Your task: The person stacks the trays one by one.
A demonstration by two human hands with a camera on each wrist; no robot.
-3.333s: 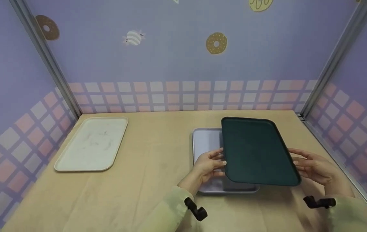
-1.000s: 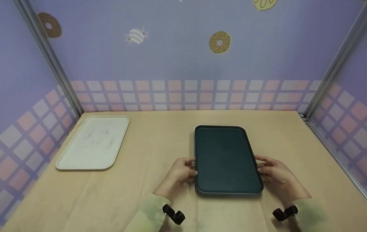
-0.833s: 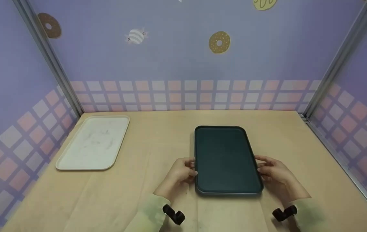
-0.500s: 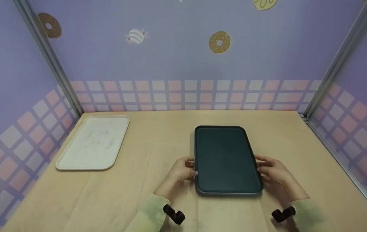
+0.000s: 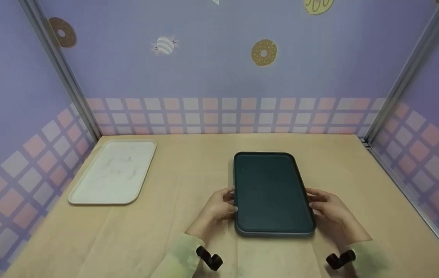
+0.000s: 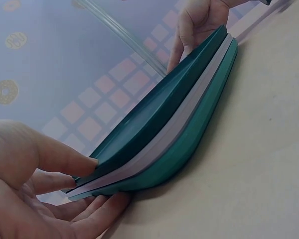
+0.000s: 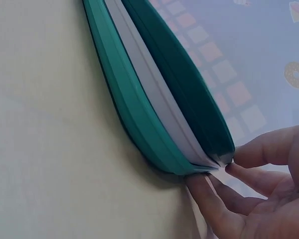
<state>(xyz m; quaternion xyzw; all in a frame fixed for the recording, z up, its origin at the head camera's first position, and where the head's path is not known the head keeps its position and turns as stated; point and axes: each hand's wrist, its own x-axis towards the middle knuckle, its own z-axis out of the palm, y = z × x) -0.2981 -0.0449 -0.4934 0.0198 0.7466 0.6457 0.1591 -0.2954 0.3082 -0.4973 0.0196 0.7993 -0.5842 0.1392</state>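
Observation:
A dark green rectangular tray lies on top of a stack on the table, right of centre in the head view. The left wrist view shows a pale lavender tray beneath it and a lighter green tray at the bottom. My left hand grips the stack's left side, thumb at the top rim and fingertips under the lowest tray. On the opposite side my right hand pinches the stack, its thumb by the dark green rim and other fingers against the lower edges.
Far to the left lies a white tray with faint grey marks, flat on the light wooden-coloured table. Patterned purple walls enclose the back and both sides, with metal posts at the corners.
Since the oldest frame, both hands have brought the dark green tray left and down, lining it up over the lavender one. Over the last second the hands and stack barely move.

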